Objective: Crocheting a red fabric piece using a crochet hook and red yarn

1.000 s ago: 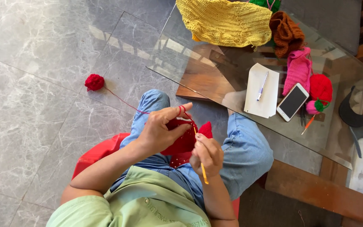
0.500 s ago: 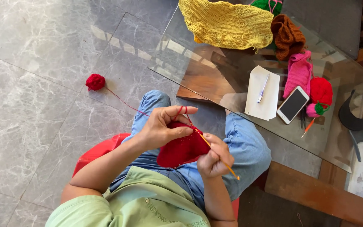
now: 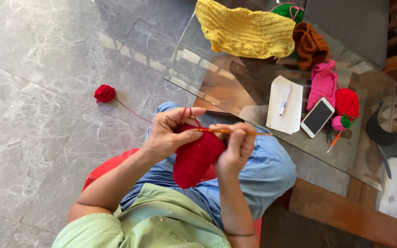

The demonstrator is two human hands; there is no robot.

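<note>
Marble floor tiles (image 3: 37, 151), grey with pale veins, filled the left side of the view, and sunlight fell across them in bright bands near the glass tabletop (image 3: 198, 69). The tabletop sat on a wooden frame (image 3: 345, 216), and through it the floor and the frame showed.

The person sat on a red seat (image 3: 104, 167) with knees in blue denim just under the table's near edge. The left hand (image 3: 168, 133) was closed around the upper edge of a red crocheted piece (image 3: 194, 158), thumb pressed on its front, with red yarn looped over the raised forefinger. The right hand (image 3: 235, 149) was curled shut on an orange crochet hook (image 3: 235, 132), which lay level with its tip at the work's top edge. The piece hung between both hands above the lap.

From the work a thin red strand ran across the floor to a small red yarn ball (image 3: 104, 93), well apart from the table.

On the glass lay a yellow knitted panel (image 3: 246, 32), a brown knitted piece (image 3: 309, 44), a pink one (image 3: 323, 82), a red one (image 3: 347, 103), a white paper pad (image 3: 283, 110) with a pen (image 3: 285, 100) on it, and a phone (image 3: 317, 117) just beside the pad.
</note>
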